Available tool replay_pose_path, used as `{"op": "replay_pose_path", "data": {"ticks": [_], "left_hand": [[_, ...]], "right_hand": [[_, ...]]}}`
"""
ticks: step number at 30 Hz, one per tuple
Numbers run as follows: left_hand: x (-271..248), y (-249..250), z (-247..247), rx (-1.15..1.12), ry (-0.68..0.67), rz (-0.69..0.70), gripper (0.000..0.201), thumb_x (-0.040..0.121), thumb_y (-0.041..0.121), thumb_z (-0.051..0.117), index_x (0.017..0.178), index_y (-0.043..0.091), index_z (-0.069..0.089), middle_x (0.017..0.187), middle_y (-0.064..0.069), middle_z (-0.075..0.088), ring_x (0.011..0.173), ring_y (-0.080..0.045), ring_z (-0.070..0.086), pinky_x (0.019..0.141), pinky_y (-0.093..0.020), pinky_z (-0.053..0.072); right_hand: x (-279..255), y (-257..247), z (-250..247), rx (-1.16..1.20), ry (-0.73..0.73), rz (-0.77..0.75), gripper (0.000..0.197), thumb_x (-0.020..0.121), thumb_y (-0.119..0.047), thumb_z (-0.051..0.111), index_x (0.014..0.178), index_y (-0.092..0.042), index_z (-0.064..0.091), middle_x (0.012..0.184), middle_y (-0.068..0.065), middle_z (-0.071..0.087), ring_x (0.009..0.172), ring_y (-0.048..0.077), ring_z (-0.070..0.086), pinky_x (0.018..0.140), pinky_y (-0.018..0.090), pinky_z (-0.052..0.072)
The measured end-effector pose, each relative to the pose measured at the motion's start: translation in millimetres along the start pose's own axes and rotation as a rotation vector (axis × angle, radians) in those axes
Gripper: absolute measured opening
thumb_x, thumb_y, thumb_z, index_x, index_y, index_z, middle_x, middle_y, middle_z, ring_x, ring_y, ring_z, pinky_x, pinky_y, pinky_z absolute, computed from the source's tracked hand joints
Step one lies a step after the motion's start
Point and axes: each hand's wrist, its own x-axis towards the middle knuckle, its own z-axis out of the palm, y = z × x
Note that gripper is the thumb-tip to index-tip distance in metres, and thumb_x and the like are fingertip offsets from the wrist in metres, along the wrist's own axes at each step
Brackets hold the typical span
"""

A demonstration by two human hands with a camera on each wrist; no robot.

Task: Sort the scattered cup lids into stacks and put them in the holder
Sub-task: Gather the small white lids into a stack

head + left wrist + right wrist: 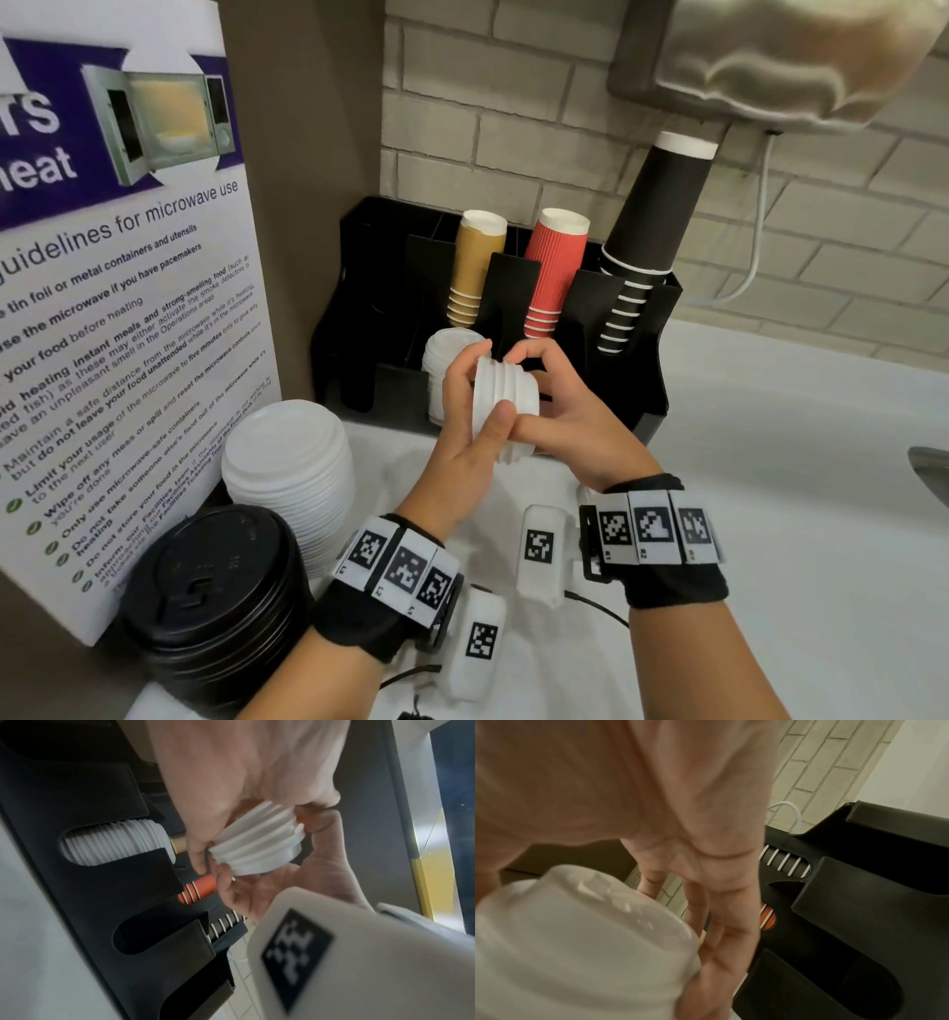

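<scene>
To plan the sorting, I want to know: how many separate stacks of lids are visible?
4. A black stack and a large white stack stand on the counter at left; a white stack sits in the holder; both hands hold a small white stack. Others may be hidden.

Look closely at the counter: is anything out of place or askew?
Two lid stacks, white plastic and black plastic, sit on the counter instead of in the black holder. The tall black paper cup stack leans right.

A white microwave-guidelines poster (118, 288) filled the frame's left. Pale brick wall (513, 103) ran across the top, with a white cable (760, 231) at upper right.
</scene>
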Motion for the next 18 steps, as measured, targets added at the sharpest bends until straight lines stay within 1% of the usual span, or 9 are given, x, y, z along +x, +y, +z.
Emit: {"op": "replay_pose_path", "data": {"ticks": [1, 2, 5, 7, 9, 11, 14, 16, 18], "left_hand": [[0.0, 0.6, 0.2, 0.015, -0.007, 0.009, 0.092, 0.072, 0.083, 0.049, 0.142, 0.029, 0.024, 0.145, 0.0, 0.032, 0.128, -0.017, 0.045, 0.103, -0.039, 0.047], [0.1, 1.7, 0.1, 0.034, -0.005, 0.021, 0.094, 0.071, 0.084, 0.049, 0.143, 0.028, 0.025, 0.147, -0.001, 0.029, 0.131, -0.019, 0.042, 0.106, -0.042, 0.045], [0.4, 2.0, -0.4, 0.064, 0.007, 0.035, 0.084, 0.074, 0.077, 0.05, 0.141, 0.031, 0.027, 0.148, -0.001, 0.026, 0.134, -0.018, 0.038, 0.109, -0.048, 0.04], [0.2, 1.5, -0.3, 0.069, -0.004, 0.028, 0.097, 0.066, 0.089, 0.048, 0.141, 0.031, 0.026, 0.147, -0.001, 0.026, 0.135, -0.017, 0.037, 0.108, -0.047, 0.043], [0.2, 1.0, 0.0, 0.069, -0.021, 0.021, 0.106, 0.06, 0.093, 0.048, 0.143, 0.031, 0.025, 0.145, -0.002, 0.026, 0.135, -0.018, 0.037, 0.106, -0.048, 0.045], [0.1, 1.1, -0.4, 0.068, -0.039, 0.035, 0.106, 0.057, 0.09, 0.056, 0.141, 0.033, 0.024, 0.144, -0.002, 0.027, 0.136, -0.02, 0.036, 0.106, -0.051, 0.044], [-1.2, -1.8, -2.1, 0.084, -0.054, 0.063, 0.114, 0.05, 0.082, 0.071, 0.141, 0.036, 0.019, 0.146, 0.001, 0.021, 0.14, -0.018, 0.031, 0.107, -0.051, 0.043], [-1.5, -4.6, -2.4, 0.136, -0.056, 0.051, 0.123, 0.042, 0.082, 0.074, 0.142, 0.042, 0.014, 0.146, 0.004, 0.016, 0.142, -0.015, 0.026, 0.107, -0.049, 0.043], [-1.4, -5.5, -1.1, 0.148, -0.058, 0.041, 0.13, 0.039, 0.08, 0.076, 0.144, 0.046, 0.008, 0.148, 0.005, 0.013, 0.143, -0.016, 0.024, 0.105, -0.051, 0.045]], "right_hand": [[-0.3, -0.7, 1.0, -0.005, -0.005, -0.004, 0.051, 0.07, -0.017, 0.072, 0.112, -0.032, 0.047, 0.11, 0.014, 0.059, 0.087, 0.023, 0.062, 0.067, 0.029, 0.053], [-0.3, -1.0, 1.3, -0.008, -0.007, -0.008, 0.051, 0.07, -0.017, 0.072, 0.112, -0.032, 0.048, 0.112, 0.015, 0.059, 0.089, 0.024, 0.063, 0.067, 0.029, 0.053], [-0.4, -1.4, -0.7, -0.007, -0.011, -0.019, 0.051, 0.071, -0.019, 0.074, 0.114, -0.033, 0.051, 0.113, 0.015, 0.06, 0.093, 0.027, 0.064, 0.071, 0.036, 0.056], [-1.1, -1.2, -2.6, 0.0, -0.018, -0.019, 0.052, 0.071, -0.02, 0.076, 0.115, -0.034, 0.052, 0.114, 0.014, 0.061, 0.098, 0.03, 0.064, 0.078, 0.045, 0.058], [-2.1, -1.3, -4.1, 0.004, -0.016, -0.007, 0.055, 0.07, -0.024, 0.079, 0.117, -0.036, 0.054, 0.114, 0.009, 0.061, 0.101, 0.03, 0.065, 0.082, 0.05, 0.057], [-3.1, -1.8, -4.9, 0.009, -0.007, 0.005, 0.058, 0.066, -0.028, 0.082, 0.118, -0.037, 0.056, 0.113, 0.005, 0.061, 0.101, 0.026, 0.066, 0.081, 0.046, 0.058], [-3.0, -3.1, -3.6, 0.038, -0.005, 0.02, 0.061, 0.066, -0.026, 0.085, 0.12, -0.034, 0.057, 0.114, 0.005, 0.064, 0.098, 0.025, 0.068, 0.073, 0.04, 0.058], [-2.0, -4.6, -1.8, 0.019, -0.001, 0.021, 0.06, 0.068, -0.023, 0.083, 0.121, -0.031, 0.057, 0.113, 0.006, 0.065, 0.094, 0.025, 0.07, 0.068, 0.036, 0.058], [0.5, -7.0, -0.8, -0.023, 0.007, 0.021, 0.057, 0.069, -0.02, 0.083, 0.118, -0.032, 0.058, 0.111, 0.006, 0.065, 0.092, 0.024, 0.07, 0.065, 0.032, 0.057]]}}
